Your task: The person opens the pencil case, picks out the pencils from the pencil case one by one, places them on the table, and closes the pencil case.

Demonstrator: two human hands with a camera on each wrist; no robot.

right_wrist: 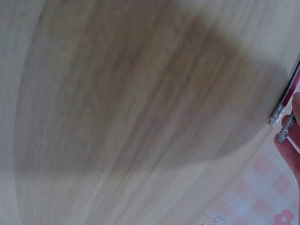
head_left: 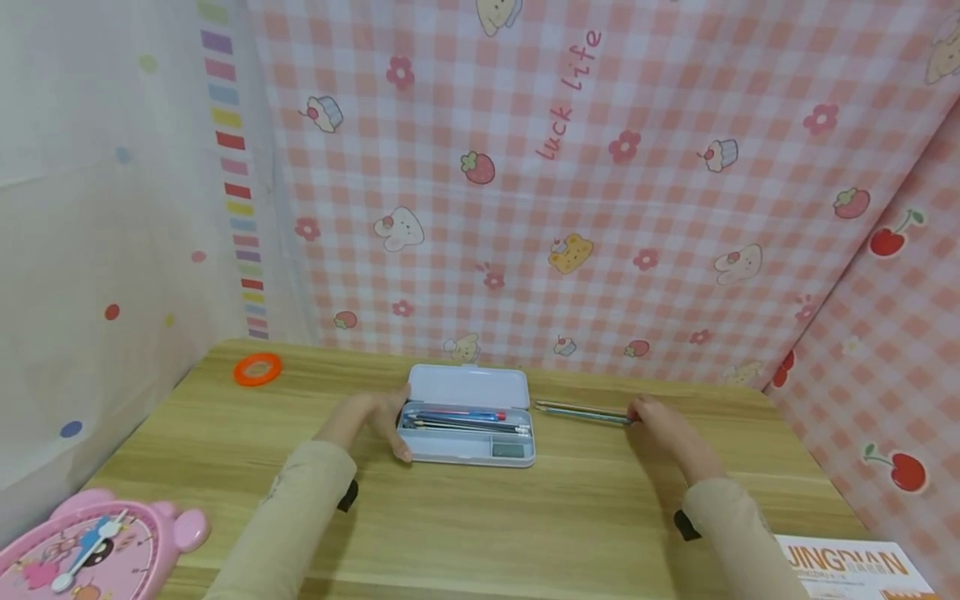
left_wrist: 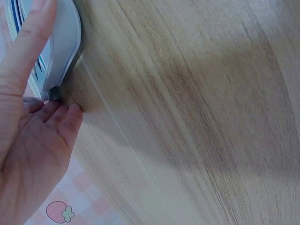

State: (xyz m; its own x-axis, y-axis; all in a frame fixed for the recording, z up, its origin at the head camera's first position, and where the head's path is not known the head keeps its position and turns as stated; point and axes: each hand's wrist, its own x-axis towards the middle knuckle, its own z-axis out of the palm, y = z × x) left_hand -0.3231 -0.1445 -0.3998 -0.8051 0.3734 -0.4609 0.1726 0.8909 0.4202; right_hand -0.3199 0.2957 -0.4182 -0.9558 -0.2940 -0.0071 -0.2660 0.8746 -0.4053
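Note:
A pale pencil case (head_left: 467, 452) lies with its lid up at the middle back of the table. Inside it are several pencils (head_left: 465, 425), a blue-and-red pen (head_left: 457, 414) and a dark grey block (head_left: 508, 450). My left hand (head_left: 386, 421) grips the case's left end, thumb toward the front and fingers at the back. To the right of the case, my right hand (head_left: 663, 423) pinches a pencil (right_wrist: 286, 131) near its eraser end. Other pencils (right_wrist: 277, 113) lie close beside that one; how many is hard to tell. Their tips point toward the case.
An orange ring (head_left: 257, 369) lies at the back left. A pink clock (head_left: 90, 554) is at the front left, and a white printed sheet or box (head_left: 847, 571) at the front right. Checked cloth (head_left: 525, 208) hangs behind the wooden table (head_left: 480, 533).

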